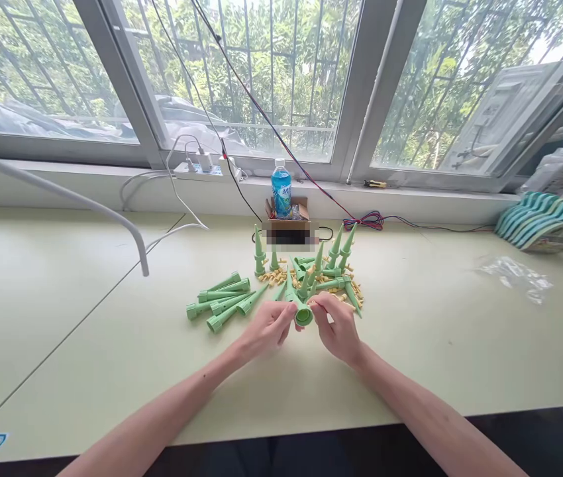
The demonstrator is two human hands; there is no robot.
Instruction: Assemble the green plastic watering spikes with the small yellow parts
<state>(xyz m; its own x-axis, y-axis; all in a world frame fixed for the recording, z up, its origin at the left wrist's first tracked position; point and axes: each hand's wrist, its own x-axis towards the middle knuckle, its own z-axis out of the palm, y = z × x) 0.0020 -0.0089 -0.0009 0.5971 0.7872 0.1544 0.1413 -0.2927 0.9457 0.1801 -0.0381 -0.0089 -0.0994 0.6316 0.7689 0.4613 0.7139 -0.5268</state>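
My left hand [270, 324] is closed around a hollow green plastic spike [303, 316], its open round end turned toward me. Close against the spike's right side, my right hand [338, 329] pinches with thumb and fingertips; what is in that pinch is too small to make out. Just beyond my hands lies a heap of similar green spikes [334, 283], mixed with small yellow plastic pieces [276, 276]. A few spikes there stand upright, such as the tall green one [258, 253]. To the left, several more spikes [224, 303] lie in a loose group.
Behind the heap, a blue bottle [282, 192] stands in a small cardboard box [306, 210]. Coiled wire [368, 220] lies by the window ledge. At right are a clear plastic bag [517, 278] and stacked teal-green items [542, 222]. A white curved tube [63, 189] crosses the left side.
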